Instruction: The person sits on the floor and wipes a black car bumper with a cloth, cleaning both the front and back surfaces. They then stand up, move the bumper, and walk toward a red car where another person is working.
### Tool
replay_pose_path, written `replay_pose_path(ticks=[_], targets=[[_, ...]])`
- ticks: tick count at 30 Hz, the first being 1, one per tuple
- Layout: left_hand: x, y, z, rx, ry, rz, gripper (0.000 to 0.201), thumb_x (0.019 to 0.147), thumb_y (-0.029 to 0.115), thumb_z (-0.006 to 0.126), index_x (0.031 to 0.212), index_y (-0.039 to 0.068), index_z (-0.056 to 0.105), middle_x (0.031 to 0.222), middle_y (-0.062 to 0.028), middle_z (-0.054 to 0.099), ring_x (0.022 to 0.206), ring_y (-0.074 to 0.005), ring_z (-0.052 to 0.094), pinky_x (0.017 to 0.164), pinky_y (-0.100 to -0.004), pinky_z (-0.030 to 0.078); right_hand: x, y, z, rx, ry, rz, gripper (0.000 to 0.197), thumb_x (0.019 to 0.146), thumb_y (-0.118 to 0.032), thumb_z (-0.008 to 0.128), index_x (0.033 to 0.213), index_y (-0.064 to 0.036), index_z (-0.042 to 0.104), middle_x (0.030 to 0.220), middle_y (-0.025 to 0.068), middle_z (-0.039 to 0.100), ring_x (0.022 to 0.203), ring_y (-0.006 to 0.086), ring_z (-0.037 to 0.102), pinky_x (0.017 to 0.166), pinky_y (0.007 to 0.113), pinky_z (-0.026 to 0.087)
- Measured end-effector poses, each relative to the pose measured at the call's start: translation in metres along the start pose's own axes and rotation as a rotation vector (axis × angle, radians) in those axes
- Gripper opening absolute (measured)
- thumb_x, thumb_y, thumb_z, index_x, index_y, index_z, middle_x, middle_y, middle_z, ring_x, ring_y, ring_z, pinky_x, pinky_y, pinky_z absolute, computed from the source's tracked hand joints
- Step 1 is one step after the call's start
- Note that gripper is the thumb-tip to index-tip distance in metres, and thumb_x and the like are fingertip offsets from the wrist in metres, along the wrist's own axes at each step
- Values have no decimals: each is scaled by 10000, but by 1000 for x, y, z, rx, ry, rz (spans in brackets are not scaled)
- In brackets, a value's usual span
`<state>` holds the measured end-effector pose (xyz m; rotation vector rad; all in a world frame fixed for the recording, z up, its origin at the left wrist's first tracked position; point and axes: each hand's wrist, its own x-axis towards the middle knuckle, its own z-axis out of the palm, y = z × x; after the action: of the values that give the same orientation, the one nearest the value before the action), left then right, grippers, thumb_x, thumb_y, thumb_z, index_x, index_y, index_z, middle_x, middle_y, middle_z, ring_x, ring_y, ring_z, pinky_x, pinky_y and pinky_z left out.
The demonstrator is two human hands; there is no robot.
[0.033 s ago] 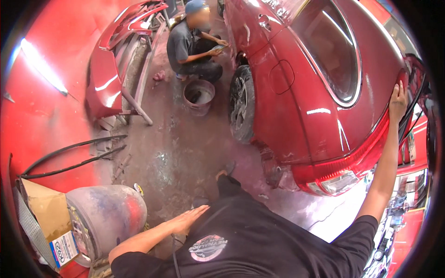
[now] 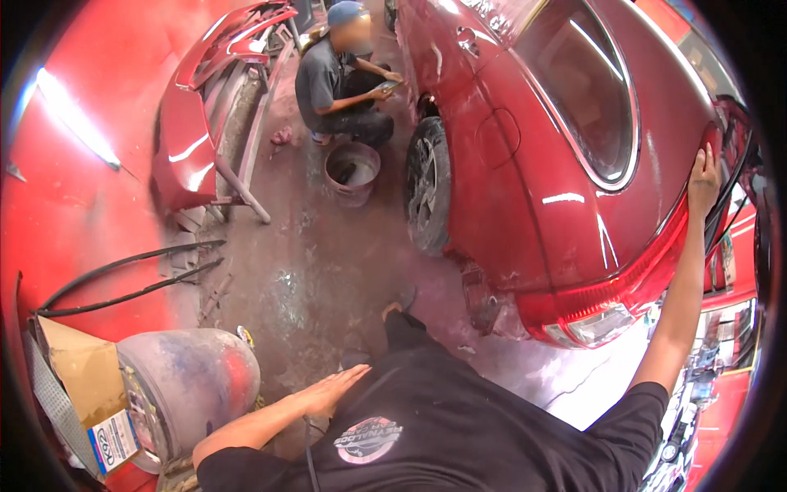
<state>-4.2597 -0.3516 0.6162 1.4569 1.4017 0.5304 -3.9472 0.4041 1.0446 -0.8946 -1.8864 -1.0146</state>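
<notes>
My right arm reaches out to the rear of a dark red car (image 2: 566, 221). Fingers stretched, my right hand (image 2: 703, 182) lies against the rear edge of the bodywork, above the red tail light (image 2: 611, 316). Black strips, possibly seals or cables, hang just beyond it. My left hand (image 2: 338, 389) rests flat on my black clothing at my side, its fingers straight and together, with nothing seen in it. The car's rear wheel (image 2: 428, 184) stands ahead of me, and the rear bumper is off at this corner.
A co-worker (image 2: 332, 90) squats beside the car, holding a small flat object. Near that person stands a bucket (image 2: 352, 193). On the left, a red bumper (image 2: 184, 139) sits on a stand. A stained drum (image 2: 205, 385) and a cardboard box (image 2: 82, 369) are close to my left.
</notes>
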Motion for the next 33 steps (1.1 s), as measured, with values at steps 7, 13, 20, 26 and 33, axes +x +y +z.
replay_pose_path(ticks=[7, 13, 20, 26, 33], targets=[[-3, 2, -1, 31, -24, -5, 1266, 624, -61, 808, 1650, 103, 86, 1701, -146, 151, 1560, -319, 220, 1235, -480, 304, -1, 1, 3, 6, 24, 15, 493, 1062, -382, 457, 1435, -89, 591, 1480, 248, 530, 1359, 408, 512, 1140, 451, 397], [-6, 4, -2, -25, -25, -9, 1165, 716, 20, 770, 1653, 111, 84, 1710, -143, 130, 1565, -333, 206, 1239, -524, 273, -3, 10, 10, -21, 28, 0, 488, 1072, -398, 445, 1445, -115, 585, 1461, 252, 543, 1351, 409, 516, 1135, 446, 399], [-6, 7, -3, -37, -28, -8, 1168, 705, 42, 771, 1652, 105, 89, 1709, -145, 133, 1569, -332, 199, 1231, -526, 281, -4, 9, 10, -18, 29, 33, 481, 1075, -407, 447, 1452, -140, 580, 1455, 218, 560, 1351, 389, 520, 1132, 435, 406], [-3, 9, 0, -16, -32, 7, 1166, 716, 111, 802, 1646, 82, 98, 1702, -168, 149, 1565, -338, 209, 1235, -496, 279, -2, 4, 7, 1, 27, 48, 495, 1075, -420, 438, 1462, -142, 572, 1477, 203, 547, 1379, 371, 502, 1143, 427, 395], [-4, 7, 6, -25, -18, 26, 1181, 703, 88, 809, 1641, 54, 92, 1693, -198, 158, 1563, -347, 207, 1238, -469, 280, -3, 6, 9, -33, 32, 83, 496, 1072, -433, 440, 1473, -170, 566, 1492, 172, 543, 1391, 346, 498, 1140, 430, 404]])
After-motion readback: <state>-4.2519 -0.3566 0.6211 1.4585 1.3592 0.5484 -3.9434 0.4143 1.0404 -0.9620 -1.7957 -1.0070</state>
